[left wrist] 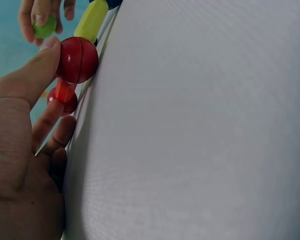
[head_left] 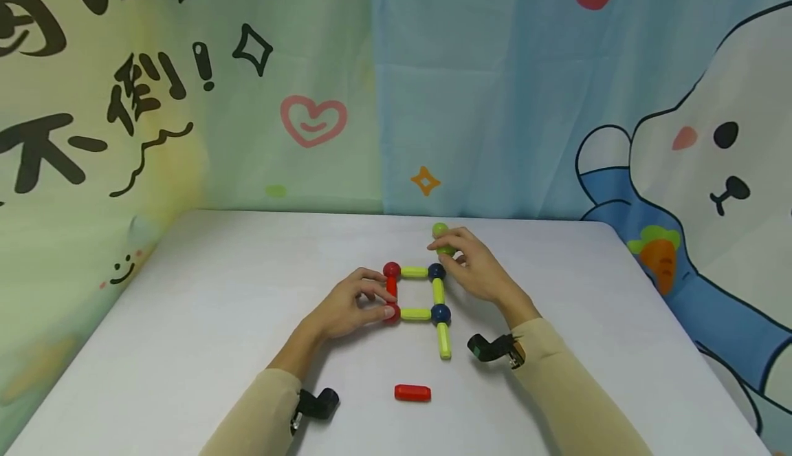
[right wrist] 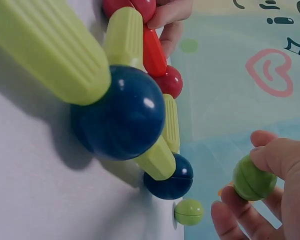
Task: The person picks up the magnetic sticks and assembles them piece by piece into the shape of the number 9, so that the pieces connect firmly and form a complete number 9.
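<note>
A square of balls and rods lies on the white table. Two red balls (head_left: 392, 270) joined by a red rod (right wrist: 154, 52) form its left side. Blue balls (head_left: 441, 314) and yellow-green rods (head_left: 415, 314) make up the rest, one rod sticking out toward the near edge. My left hand (head_left: 353, 305) holds the red side, thumb on the near red ball (left wrist: 78, 60) and a finger at the rod. Beyond the far blue ball, my right hand (head_left: 476, 270) pinches a green ball (right wrist: 254, 178) between thumb and fingers. A second green ball (right wrist: 189, 212) sits on the table just past it.
A loose red rod (head_left: 412, 393) lies on the table (head_left: 185, 346) nearer to me, between my forearms. A printed curtain (head_left: 482, 98) hangs behind the table's far edge. Each sleeve cuff carries a small black camera (head_left: 318, 404).
</note>
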`<state>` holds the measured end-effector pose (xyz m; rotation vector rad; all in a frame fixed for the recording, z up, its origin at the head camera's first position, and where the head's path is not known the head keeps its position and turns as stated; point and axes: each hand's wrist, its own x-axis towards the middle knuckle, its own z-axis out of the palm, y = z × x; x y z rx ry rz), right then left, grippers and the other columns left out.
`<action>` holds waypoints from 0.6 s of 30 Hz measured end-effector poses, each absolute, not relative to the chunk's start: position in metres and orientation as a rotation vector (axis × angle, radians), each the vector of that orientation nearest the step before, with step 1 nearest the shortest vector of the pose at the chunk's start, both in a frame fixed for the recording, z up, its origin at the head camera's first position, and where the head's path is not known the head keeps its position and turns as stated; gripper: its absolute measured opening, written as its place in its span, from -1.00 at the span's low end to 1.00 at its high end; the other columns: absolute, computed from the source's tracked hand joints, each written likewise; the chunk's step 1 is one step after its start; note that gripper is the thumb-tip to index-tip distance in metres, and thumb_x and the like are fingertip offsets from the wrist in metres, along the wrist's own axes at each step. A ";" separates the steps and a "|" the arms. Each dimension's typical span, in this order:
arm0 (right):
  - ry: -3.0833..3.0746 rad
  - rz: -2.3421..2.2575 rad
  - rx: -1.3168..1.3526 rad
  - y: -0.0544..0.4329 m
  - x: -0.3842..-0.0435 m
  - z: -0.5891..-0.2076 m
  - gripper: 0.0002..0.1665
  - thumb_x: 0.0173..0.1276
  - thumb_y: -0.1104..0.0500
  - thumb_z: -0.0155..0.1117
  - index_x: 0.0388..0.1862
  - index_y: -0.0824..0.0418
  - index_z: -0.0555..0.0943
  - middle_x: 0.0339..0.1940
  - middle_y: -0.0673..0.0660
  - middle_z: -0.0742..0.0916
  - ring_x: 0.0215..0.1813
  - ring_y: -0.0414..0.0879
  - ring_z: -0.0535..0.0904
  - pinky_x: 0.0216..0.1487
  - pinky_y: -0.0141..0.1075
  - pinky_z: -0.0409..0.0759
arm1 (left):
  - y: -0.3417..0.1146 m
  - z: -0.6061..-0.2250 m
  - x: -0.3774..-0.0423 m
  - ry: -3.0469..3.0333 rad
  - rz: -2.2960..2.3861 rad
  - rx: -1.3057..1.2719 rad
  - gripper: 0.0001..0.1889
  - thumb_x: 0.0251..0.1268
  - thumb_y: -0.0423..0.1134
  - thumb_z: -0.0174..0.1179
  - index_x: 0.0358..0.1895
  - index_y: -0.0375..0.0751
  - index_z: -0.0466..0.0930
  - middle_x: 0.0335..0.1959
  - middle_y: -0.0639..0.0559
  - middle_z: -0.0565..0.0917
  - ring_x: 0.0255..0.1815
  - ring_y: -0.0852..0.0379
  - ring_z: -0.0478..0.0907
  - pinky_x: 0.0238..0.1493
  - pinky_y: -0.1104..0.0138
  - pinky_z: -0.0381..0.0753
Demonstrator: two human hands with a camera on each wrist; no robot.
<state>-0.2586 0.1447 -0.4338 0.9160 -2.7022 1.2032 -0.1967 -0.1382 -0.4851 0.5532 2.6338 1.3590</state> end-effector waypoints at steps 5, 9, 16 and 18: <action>-2.704 1.227 0.872 0.153 -0.248 -0.430 -0.72 0.56 0.22 0.21 0.18 0.10 0.66 0.29 0.13 0.58 0.19 0.02 0.56 0.07 -0.06 0.61 | -0.133 -0.482 -0.199 2.633 1.369 0.558 -0.85 0.25 0.00 0.46 -0.13 0.29 0.79 0.29 0.14 0.50 0.30 0.06 0.47 0.31 0.03 0.46; -2.700 1.255 0.838 0.162 -0.239 -0.428 -0.66 0.48 0.28 0.28 0.20 0.12 0.65 0.25 0.13 0.59 0.14 0.02 0.58 0.10 -0.03 0.64 | -0.127 -0.481 -0.201 2.612 1.362 0.593 -0.83 0.27 0.05 0.43 -0.10 0.28 0.79 0.31 0.13 0.49 0.25 0.07 0.49 0.29 0.05 0.47; -2.701 1.264 0.898 0.171 -0.224 -0.435 -0.51 0.36 0.42 0.20 0.26 0.19 0.63 0.26 0.15 0.57 0.19 0.05 0.57 0.12 -0.01 0.65 | -0.128 -0.482 -0.197 2.608 1.359 0.606 -0.82 0.34 0.03 0.34 -0.08 0.18 0.79 0.32 0.03 0.49 0.11 0.06 0.50 0.18 0.07 0.49; -2.714 1.235 0.894 0.175 -0.220 -0.436 -0.51 0.38 0.41 0.19 0.27 0.19 0.63 0.26 0.14 0.57 0.21 0.05 0.58 0.13 -0.02 0.66 | -0.129 -0.482 -0.196 2.604 1.362 0.607 -0.83 0.36 0.01 0.33 -0.07 0.16 0.78 0.31 0.01 0.49 0.11 0.05 0.49 0.17 0.08 0.48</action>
